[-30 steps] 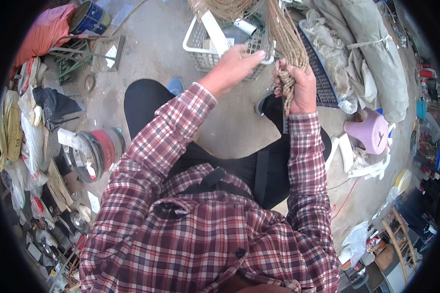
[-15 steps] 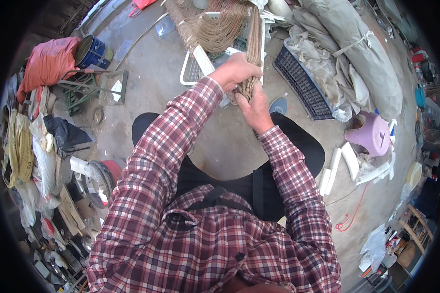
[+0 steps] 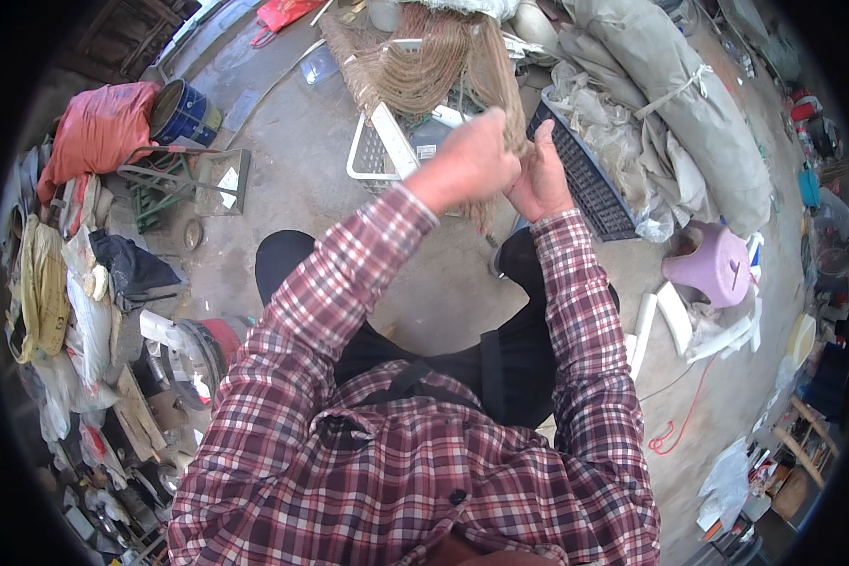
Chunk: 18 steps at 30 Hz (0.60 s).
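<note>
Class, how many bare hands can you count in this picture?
2: the bare left hand, beside the light-brown stringy bundle, and the bare right hand, open, just rightward. No others show.

Net (image 3: 424, 80): cord, fibrous, matt, rough-looking. Basket (image 3: 357, 156): plastic, smooth, perforated. Crate (image 3: 596, 189): plastic, latticed, matt. Stool (image 3: 709, 262): plastic, smooth, faint sheen. Tarp (image 3: 700, 113): matt, creased. Sheeting (image 3: 623, 143): thin plastic, crumpled, shiny in spots. Drum (image 3: 181, 115): painted metal, scuffed. Shirt (image 3: 396, 462): woven cloth, matt. Floor (image 3: 434, 283): concrete-like, matt, stained. Board (image 3: 140, 415): wood, rough.
</note>
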Tool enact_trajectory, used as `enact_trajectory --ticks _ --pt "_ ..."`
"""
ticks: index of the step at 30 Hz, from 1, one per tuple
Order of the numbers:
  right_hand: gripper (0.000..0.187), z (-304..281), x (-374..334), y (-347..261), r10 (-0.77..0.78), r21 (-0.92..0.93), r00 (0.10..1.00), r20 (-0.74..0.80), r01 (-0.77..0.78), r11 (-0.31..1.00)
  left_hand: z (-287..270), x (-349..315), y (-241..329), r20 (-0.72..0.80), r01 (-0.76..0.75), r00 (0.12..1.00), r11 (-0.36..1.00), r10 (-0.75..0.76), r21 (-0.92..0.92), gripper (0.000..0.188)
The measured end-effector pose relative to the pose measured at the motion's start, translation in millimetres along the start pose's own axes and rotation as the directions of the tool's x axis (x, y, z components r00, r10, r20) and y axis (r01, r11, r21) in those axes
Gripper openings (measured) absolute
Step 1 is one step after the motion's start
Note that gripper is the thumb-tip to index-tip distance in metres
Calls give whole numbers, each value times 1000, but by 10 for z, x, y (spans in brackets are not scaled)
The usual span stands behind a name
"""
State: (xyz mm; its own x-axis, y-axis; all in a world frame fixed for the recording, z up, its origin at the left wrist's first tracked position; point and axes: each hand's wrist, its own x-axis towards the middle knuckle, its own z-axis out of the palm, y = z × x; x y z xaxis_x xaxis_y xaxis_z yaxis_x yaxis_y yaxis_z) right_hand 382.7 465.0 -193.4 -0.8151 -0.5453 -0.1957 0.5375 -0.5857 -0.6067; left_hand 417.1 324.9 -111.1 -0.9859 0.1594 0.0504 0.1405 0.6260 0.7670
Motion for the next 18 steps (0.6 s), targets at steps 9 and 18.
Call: enact_trajectory --ticks 9,18 --pt "34 177 250 -457 12 -205 986 -168 -46 978 197 -443 81 -106 -163 979 979 176 121 17" --pt "22 635 -223 -978 -126 -220 992 -19 119 968 347 -443 390 -311 -385 857 911 411 145 10"
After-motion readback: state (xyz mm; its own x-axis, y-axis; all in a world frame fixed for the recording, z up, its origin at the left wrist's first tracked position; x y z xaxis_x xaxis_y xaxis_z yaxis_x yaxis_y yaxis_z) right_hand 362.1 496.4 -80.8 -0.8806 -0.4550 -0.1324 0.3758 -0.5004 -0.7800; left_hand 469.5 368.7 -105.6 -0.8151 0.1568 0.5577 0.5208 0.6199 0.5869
